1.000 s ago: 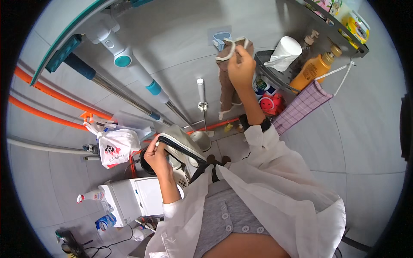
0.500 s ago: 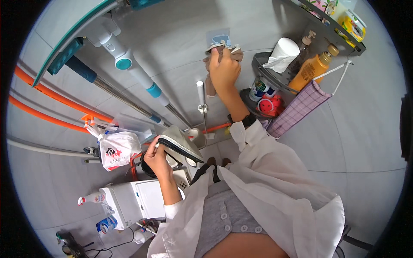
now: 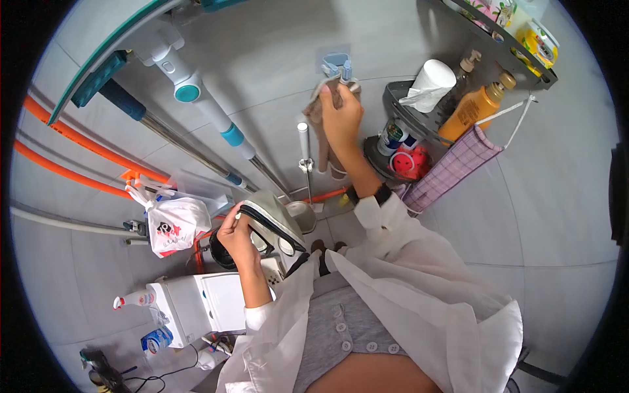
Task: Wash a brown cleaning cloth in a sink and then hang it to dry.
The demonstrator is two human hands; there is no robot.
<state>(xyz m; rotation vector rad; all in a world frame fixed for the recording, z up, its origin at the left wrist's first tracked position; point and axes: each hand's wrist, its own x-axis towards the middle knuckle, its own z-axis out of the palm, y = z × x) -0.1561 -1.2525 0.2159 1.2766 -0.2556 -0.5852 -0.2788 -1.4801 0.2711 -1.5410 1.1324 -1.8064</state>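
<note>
My right hand [image 3: 342, 121] is raised to the tiled wall, its fingers closed on a brown cloth [image 3: 316, 111]. The cloth hangs just below a light-blue wall hook [image 3: 337, 63], its top edge against the hook's clip; whether it is fastened there I cannot tell. Lower and to the left, my left hand [image 3: 237, 237] grips a pale grey-beige pouch [image 3: 272, 213] by its edge. A black zip runs along the pouch's rim, which faces me.
A corner shelf [image 3: 400, 98] right of my right hand carries a paper roll [image 3: 436, 82] and pump bottles. A checked purple cloth bag [image 3: 455, 164] hangs beside it. Mop poles [image 3: 190, 147] lean at the left, above a tied white plastic bag [image 3: 177, 223]. A toilet brush handle [image 3: 303, 141] stands between my hands.
My right hand has come down slightly from the hook. The cloth, bunched up before, now hangs longer, and more of the hook shows. My left hand still holds the pouch, nearly unmoved.
</note>
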